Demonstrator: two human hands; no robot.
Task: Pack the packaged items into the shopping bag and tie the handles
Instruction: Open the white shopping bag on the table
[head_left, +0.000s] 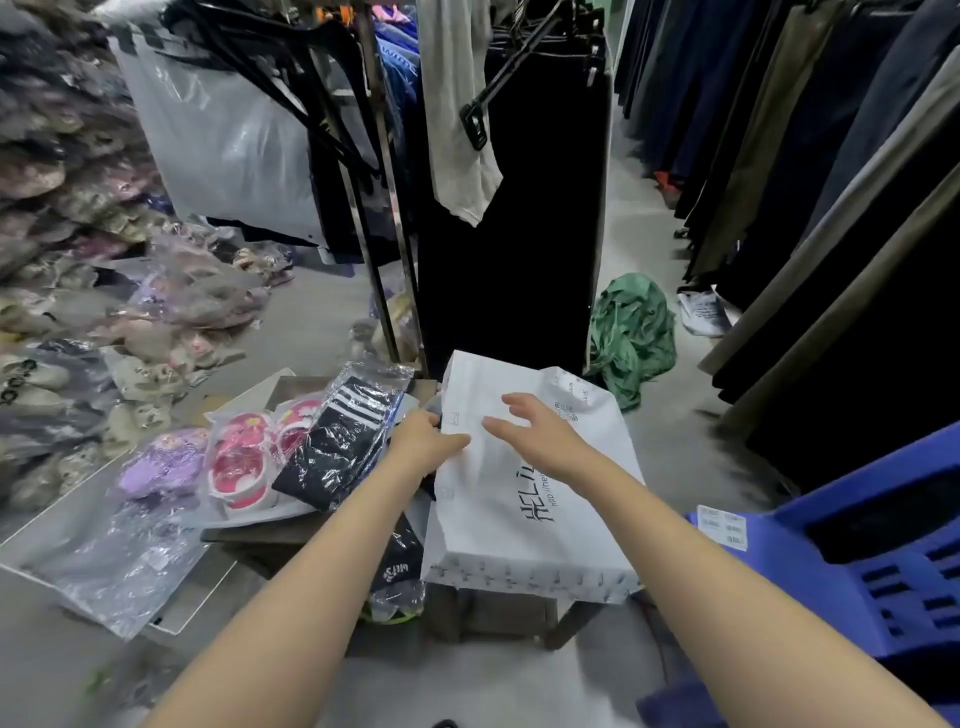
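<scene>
Left hand (423, 441) pinching edge of flat white printed plastic shopping bag (519, 519), right hand (540, 434) open above; likely slipping off small dark stool (498, 618), mouth unopened.

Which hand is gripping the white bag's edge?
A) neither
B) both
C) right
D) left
D: the left hand is closed on the left edge of the white bag, while the right hand hangs open above its top surface with fingers spread, gripping nothing.
</scene>
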